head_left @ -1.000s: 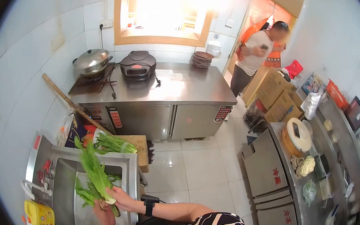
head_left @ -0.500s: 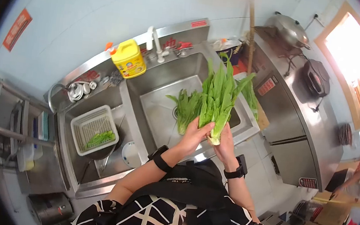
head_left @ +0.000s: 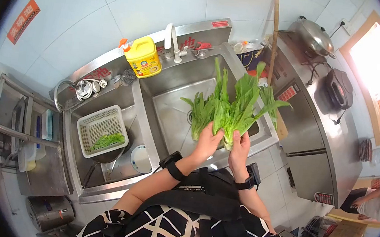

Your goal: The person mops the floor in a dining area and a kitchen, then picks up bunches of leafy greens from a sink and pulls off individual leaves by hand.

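Observation:
Over the front of the right sink basin, both hands hold a head of long-leaf green lettuce, its leaves pointing away from me and fanned out. My left hand is closed on leaves near the base at the left side. Gripping the right side of the base is my right hand, thumb on top. A second bunch of leafy greens lies in the basin, just left of the held lettuce. More leafy greens show at the basin's right edge, partly hidden by the held leaves.
The left basin holds a white plastic basket with some greens, a pan under it, and a white plate. A yellow detergent jug stands beside the faucet. A steel counter runs along the right; another person is at far right.
The lettuce leaves have spread apart, with some leaning right. My hands have moved a little apart at the base. The view has shifted slightly.

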The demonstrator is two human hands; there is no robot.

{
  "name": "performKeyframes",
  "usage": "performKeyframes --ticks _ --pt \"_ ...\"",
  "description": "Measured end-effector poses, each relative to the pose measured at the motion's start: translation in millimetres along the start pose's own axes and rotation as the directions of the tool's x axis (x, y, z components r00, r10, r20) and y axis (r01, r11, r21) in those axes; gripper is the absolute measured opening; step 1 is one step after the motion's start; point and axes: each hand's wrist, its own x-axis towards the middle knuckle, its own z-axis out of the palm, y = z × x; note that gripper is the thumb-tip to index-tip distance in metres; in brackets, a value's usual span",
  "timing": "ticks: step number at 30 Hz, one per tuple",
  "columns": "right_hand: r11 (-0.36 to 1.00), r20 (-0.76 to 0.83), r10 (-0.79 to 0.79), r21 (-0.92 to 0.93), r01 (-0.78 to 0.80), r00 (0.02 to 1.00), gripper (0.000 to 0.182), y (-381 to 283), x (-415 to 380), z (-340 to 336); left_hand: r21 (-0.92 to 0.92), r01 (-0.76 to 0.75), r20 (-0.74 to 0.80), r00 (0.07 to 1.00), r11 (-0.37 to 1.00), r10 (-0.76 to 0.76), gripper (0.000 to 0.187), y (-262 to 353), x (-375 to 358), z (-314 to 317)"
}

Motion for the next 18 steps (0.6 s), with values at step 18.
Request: performKeyframes --ticks 18 --pt "0.944 0.013 -0.072 -0.321 0.072 0.997 0.031 -11 3 3 -0.482 0.114 0.144 0.988 0.869 -0.049 0.028 6 -7 4"
